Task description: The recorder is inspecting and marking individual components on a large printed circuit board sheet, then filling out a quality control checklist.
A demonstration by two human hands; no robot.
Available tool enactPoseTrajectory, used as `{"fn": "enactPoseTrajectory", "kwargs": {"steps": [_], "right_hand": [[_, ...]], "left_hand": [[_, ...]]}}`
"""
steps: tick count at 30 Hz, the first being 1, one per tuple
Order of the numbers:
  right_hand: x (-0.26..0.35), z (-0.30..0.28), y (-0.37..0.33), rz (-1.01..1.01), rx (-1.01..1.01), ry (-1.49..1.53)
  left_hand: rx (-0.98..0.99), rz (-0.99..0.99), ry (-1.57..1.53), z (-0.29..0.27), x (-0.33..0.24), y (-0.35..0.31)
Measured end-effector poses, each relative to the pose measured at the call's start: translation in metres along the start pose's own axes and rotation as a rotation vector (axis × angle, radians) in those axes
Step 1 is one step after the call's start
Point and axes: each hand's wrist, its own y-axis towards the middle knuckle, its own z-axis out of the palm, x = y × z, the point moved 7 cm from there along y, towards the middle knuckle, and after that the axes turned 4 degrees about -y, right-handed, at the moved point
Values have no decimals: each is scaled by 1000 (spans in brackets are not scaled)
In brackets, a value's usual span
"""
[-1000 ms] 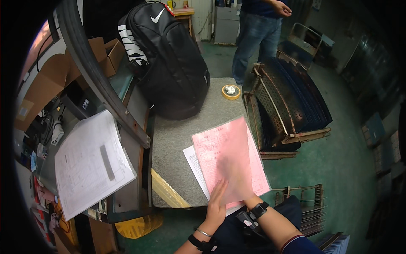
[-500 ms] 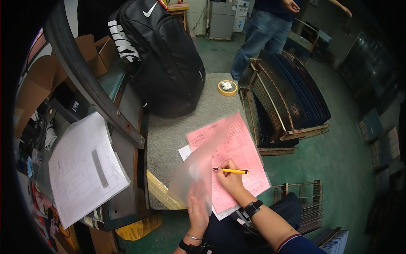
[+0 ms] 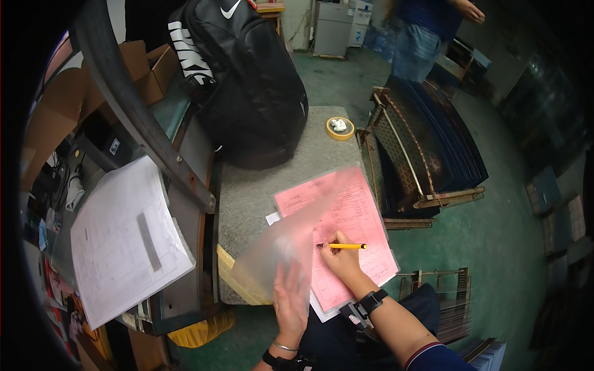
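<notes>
A pink printed form (image 3: pixel 356 216) lies tilted on the grey bench top, inside a clear plastic sleeve. My right hand (image 3: pixel 341 256) rests on the form, closed around a yellow pen (image 3: pixel 348 246); the pen's dark tip points left, close to the lifted film. The sleeve's cloudy plastic cover sheet (image 3: pixel 266 247) is folded back toward the left. Against that sheet lies my left hand (image 3: pixel 289 303), fingers stretched out and partly blurred by the film. White paper (image 3: pixel 272 217) peeks out from beneath the form's left edge.
A black backpack (image 3: pixel 247 86) stands at the bench's far left, near a yellow tape roll (image 3: pixel 340 128) with crumpled white stuff inside. White papers (image 3: pixel 127 247) lie left, beyond a metal frame (image 3: pixel 148 117). Racks of dark panels (image 3: pixel 433 142) stand right; a person (image 3: pixel 421 37) is behind them.
The folded-back cover sheet has spread further left, my left hand's fingers flatter against it. My right hand still holds the pen on the form. The person behind has shifted right in the view.
</notes>
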Motion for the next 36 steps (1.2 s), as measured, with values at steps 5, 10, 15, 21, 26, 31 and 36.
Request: {"fn": "enactPoseTrajectory", "kwargs": {"steps": [5, 10, 15, 21, 26, 31, 36], "right_hand": [[0, -1, 1, 11, -25, -69], [2, -2, 2, -13, -26, -42], [3, -1, 2, 6, -17, -16], [2, -3, 2, -1, -29, -11], [-9, -9, 2, 41, -97, 67], [-11, -13, 1, 56, -166, 103], [-26, -12, 10, 96, -73, 224]], "left_hand": [[5, -30, 43, -3, 3, 1], [7, -26, 52, -3, 2, 2], [6, -26, 53, -3, 2, 2], [10, -34, 59, -1, 1, 1], [28, -40, 75, 2, 2, 1], [49, -41, 127, -3, 7, 0], [67, -105, 286, -21, 24, -4]]}}
